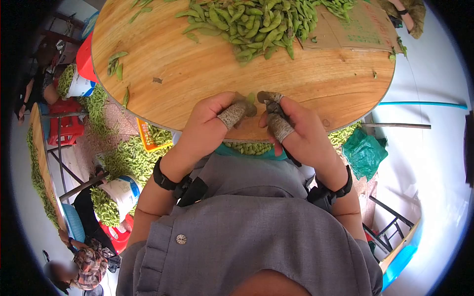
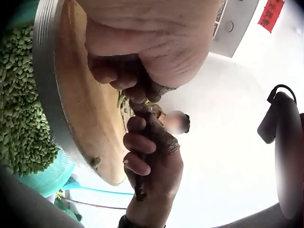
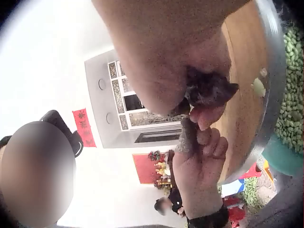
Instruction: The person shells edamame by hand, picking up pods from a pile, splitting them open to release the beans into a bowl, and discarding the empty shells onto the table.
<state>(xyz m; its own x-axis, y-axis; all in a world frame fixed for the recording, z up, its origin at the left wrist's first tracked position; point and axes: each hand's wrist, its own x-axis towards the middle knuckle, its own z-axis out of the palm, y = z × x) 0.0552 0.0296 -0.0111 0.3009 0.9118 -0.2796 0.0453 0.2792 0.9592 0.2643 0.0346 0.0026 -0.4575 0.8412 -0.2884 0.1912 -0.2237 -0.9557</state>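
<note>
My left hand (image 1: pixel 210 118) is over the near edge of the round wooden table, its wrapped thumb and a finger pinching a green bean pod (image 1: pixel 251 97). Close beside it, fingertips nearly meeting, is my right hand (image 1: pixel 296 123), with speckled wraps on its thumb and a finger. Its other fingers curl round a dark strip (image 2: pixel 140 185), whose kind I cannot tell. Shelled green beans (image 2: pixel 23 95) fill a teal basin (image 2: pixel 52 178) below the table edge. A large heap of bean pods (image 1: pixel 261 24) lies beyond my hands.
The wooden table (image 1: pixel 163 64) has flattened cardboard (image 1: pixel 355 29) at its far right. On the floor at left are loose pods (image 1: pixel 131 158), a yellow crate (image 1: pixel 146 135) and a white bucket (image 1: pixel 121 192). A green bag (image 1: pixel 364 153) is at right. Other people sit around.
</note>
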